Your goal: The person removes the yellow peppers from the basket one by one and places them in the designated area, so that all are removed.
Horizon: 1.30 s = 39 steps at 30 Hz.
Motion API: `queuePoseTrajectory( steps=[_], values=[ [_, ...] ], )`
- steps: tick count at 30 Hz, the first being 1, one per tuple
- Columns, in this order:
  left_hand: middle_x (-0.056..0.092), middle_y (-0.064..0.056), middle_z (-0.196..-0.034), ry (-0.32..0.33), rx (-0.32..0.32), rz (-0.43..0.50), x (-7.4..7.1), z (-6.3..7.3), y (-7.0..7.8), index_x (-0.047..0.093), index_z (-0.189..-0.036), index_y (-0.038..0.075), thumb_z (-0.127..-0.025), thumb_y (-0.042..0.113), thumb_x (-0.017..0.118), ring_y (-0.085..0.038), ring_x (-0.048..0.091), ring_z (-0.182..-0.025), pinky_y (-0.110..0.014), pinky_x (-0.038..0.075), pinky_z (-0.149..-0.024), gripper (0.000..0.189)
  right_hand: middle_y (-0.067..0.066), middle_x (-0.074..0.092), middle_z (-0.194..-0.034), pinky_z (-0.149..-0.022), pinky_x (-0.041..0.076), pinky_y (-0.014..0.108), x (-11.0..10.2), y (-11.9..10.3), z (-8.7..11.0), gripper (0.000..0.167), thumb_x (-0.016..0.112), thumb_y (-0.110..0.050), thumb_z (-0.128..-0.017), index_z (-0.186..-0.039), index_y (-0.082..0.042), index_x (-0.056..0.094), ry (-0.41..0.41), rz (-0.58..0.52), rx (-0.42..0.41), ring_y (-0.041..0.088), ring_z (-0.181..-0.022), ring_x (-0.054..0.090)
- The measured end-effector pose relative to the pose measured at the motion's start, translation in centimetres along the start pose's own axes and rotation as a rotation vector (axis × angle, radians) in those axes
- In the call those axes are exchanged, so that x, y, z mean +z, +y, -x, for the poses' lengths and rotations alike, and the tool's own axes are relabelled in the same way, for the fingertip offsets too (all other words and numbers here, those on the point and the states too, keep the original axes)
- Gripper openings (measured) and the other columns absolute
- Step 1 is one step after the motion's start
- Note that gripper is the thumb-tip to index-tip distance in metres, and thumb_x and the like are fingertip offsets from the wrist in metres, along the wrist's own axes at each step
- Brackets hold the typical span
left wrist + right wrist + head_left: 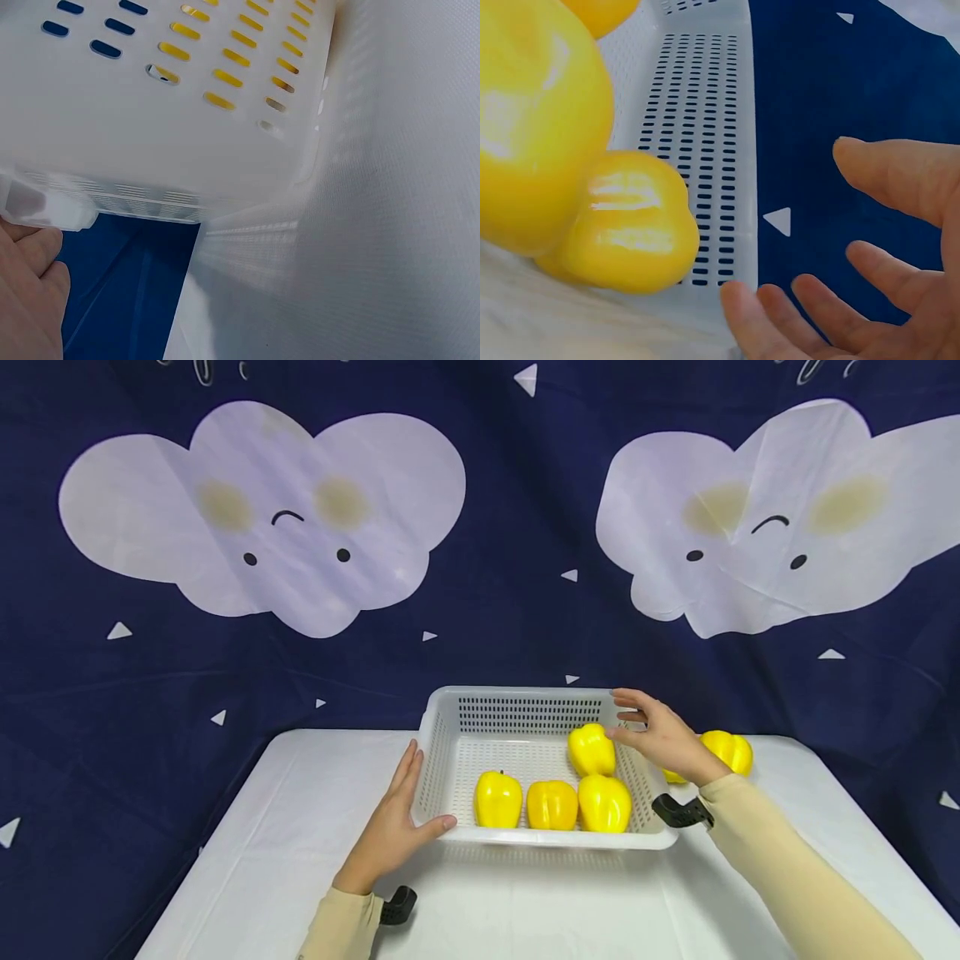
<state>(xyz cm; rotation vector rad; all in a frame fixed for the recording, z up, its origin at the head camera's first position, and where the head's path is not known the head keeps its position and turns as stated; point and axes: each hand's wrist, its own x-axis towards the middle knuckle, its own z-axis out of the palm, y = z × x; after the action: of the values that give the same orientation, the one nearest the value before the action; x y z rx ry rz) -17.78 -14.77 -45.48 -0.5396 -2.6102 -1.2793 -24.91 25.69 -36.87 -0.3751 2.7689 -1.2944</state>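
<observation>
A white perforated plastic basket (525, 693) holds several yellow bell peppers (498, 800). My left hand (393, 831) lies along its left side with long, straight fingers against the outer wall; the thumb reaches the front rim. In the left wrist view, fingertips (46, 251) sit right at the rim of the basket (135, 142). Over the right rim, my right hand (663, 735) spreads its fingers, thumb near the rear pepper (591, 750). Nothing lies between those fingers (821, 307) in the right wrist view.
More yellow bell peppers (727, 752) lie on the white-covered table (262, 827) right of the basket, partly behind my right wrist. A dark blue cloth with cloud prints (517, 568) hangs behind the table. Black bands (397, 906) are on both wrists.
</observation>
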Motion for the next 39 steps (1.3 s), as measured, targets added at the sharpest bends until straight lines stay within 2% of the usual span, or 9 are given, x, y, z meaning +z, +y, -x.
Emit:
queuePoseTrajectory(
  steps=[8, 15, 19, 24, 29, 39],
  values=[
    [0.001, -0.003, -0.169, -0.002, -0.017, 0.003, 0.0, 0.0, 0.0, 0.017, -0.159, -0.001, -0.083, 0.040, 0.080, -0.037, 0.015, -0.151, -0.062, 0.024, -0.113, 0.107, 0.026, 0.036, -0.155, -0.108, 0.038, 0.062, 1.3, 0.0, -1.2, 0.075, 0.071, -0.028, -0.094, -0.154, -0.003, 0.033, -0.089, 0.033, 0.034, 0.048, -0.138, 0.039],
    [0.002, -0.003, -0.169, -0.002, -0.017, -0.002, -0.1, -0.1, 0.2, 0.017, -0.159, -0.002, -0.083, 0.038, 0.081, -0.037, 0.015, -0.151, -0.061, 0.024, -0.114, 0.107, 0.027, 0.031, -0.157, -0.111, 0.033, 0.064, 2.2, -0.5, -1.8, 0.078, 0.070, -0.029, -0.094, -0.155, -0.001, 0.031, -0.145, 0.059, 0.037, 0.050, -0.141, 0.033],
    [0.002, -0.004, -0.169, -0.004, -0.019, 0.000, -0.1, -0.1, 0.2, 0.017, -0.159, -0.002, -0.083, 0.040, 0.081, -0.037, 0.015, -0.151, -0.060, 0.024, -0.114, 0.108, 0.029, 0.035, -0.154, -0.110, 0.034, 0.065, 2.7, -0.5, -2.1, 0.079, 0.071, -0.029, -0.093, -0.155, 0.000, 0.031, -0.173, 0.102, 0.027, 0.050, -0.139, 0.036],
    [0.002, -0.004, -0.169, -0.006, -0.020, 0.002, -0.1, -0.1, 0.2, 0.017, -0.159, -0.002, -0.083, 0.041, 0.081, -0.037, 0.015, -0.151, -0.061, 0.024, -0.114, 0.108, 0.031, 0.036, -0.153, -0.112, 0.031, 0.063, 3.2, -0.5, -2.6, 0.080, 0.072, -0.025, -0.091, -0.153, 0.004, 0.031, -0.186, 0.177, -0.002, 0.049, -0.140, 0.034],
    [0.002, -0.004, -0.169, -0.005, -0.022, 0.006, -0.1, -0.1, 0.1, 0.017, -0.159, -0.001, -0.083, 0.038, 0.082, -0.037, 0.015, -0.151, -0.061, 0.023, -0.114, 0.108, 0.033, 0.038, -0.151, -0.113, 0.028, 0.064, 3.6, -0.8, -2.7, 0.079, 0.073, -0.022, -0.088, -0.152, 0.006, 0.034, -0.202, 0.252, 0.024, 0.051, -0.141, 0.032],
    [0.002, -0.004, -0.169, -0.001, -0.012, -0.002, 0.0, -0.1, 0.0, 0.017, -0.159, 0.000, -0.083, 0.047, 0.080, -0.037, 0.016, -0.151, -0.061, 0.025, -0.114, 0.109, 0.034, 0.038, -0.150, -0.115, 0.028, 0.061, 4.5, -0.5, -3.2, 0.080, 0.076, -0.011, -0.083, -0.149, 0.010, 0.035, -0.218, 0.329, 0.035, 0.051, -0.141, 0.032]
  ],
)
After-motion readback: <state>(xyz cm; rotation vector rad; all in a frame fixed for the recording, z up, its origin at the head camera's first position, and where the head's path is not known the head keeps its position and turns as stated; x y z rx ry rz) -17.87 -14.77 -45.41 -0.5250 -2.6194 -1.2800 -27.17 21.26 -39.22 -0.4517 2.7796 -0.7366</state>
